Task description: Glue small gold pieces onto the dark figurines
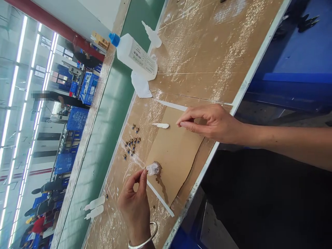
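Observation:
My left hand (136,199), wearing a bangle (144,238), pinches thumb and forefinger together beside a small clear cup (153,168). Something tiny seems to show at those fingertips, too small to name. Over the brown cardboard sheet (173,148) is my right hand (215,122), its thumb and forefinger closed to a near pinch; whatever is between them, if anything, does not show. Just past its fingertips a small white nozzle bottle (161,125) lies on its side. Several small brass-and-blue parts (132,141) are scattered beyond the sheet.
A large white bottle with a blue cap (137,57) and a smaller nozzle bottle (153,36) stand at the table's far side. Two little white bottles (94,207) lie at the left. White strips (160,199) border the sheet. Blue bins (290,86) are below the table edge.

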`<state>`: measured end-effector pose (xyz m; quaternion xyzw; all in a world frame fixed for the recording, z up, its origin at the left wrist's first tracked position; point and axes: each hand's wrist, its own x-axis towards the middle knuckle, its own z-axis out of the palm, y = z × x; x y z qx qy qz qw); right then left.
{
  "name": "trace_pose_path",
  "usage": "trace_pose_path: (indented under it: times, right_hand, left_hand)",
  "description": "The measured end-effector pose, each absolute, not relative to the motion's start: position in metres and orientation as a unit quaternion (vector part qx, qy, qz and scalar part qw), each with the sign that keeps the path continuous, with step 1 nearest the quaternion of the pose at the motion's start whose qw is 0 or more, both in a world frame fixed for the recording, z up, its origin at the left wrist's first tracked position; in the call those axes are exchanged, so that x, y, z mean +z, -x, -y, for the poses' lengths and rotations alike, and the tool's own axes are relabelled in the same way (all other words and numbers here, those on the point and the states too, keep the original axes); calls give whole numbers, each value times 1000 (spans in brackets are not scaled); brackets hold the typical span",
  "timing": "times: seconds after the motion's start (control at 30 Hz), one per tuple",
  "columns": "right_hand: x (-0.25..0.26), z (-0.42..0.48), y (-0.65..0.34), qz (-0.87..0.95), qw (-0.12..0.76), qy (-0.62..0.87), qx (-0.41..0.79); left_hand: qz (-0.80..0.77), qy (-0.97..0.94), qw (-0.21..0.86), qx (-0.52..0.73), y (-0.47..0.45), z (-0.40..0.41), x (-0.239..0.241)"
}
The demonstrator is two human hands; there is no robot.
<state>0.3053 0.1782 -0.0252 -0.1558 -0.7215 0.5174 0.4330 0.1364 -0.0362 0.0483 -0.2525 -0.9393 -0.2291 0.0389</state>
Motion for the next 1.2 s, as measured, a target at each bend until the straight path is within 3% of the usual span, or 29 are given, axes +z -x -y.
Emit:
trace_pose_path:
  times: [0.77,1.0,1.2]
  right_hand:
    - [-24,-178,-308,722,418,165,526]
    - [-25,-177,-308,705,432,171,536]
    - [-24,-174,-308,706,428,185,534]
  left_hand:
    - [942,271,41,-191,-142,32,59]
    - [926,46,132,-352,-161,72,54]
    - [875,-92,95,-465,-169,122,15]
